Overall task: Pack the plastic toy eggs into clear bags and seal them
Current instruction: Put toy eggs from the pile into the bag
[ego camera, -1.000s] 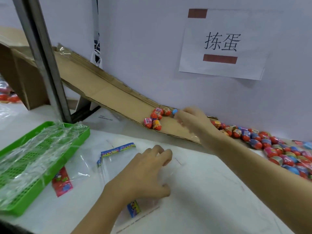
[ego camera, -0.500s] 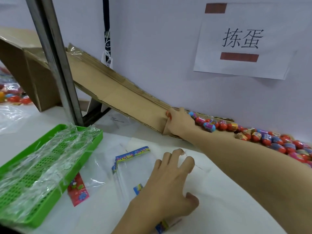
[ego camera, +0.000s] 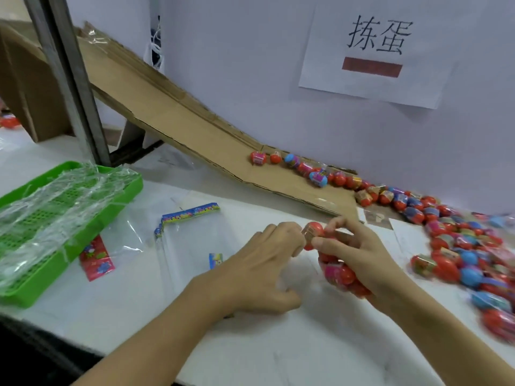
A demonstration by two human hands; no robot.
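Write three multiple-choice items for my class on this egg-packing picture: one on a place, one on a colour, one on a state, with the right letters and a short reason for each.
1. Where does the loose pile of toy eggs lie?
A. in the basket
B. on the table to the person's right
C. at the top of the ramp

2. What colour is the slotted basket on the left?
A. green
B. yellow
C. black

3. What is the right hand doing?
A. lying flat and empty
B. pressing on the wall sign
C. gripping a handful of eggs

Answers:
1 B: the eggs spread over the white table from the foot of the cardboard ramp rightwards.
2 A: its rim and lattice are bright green under clear plastic.
3 C: its fingers curl round several red eggs, beside the left hand.
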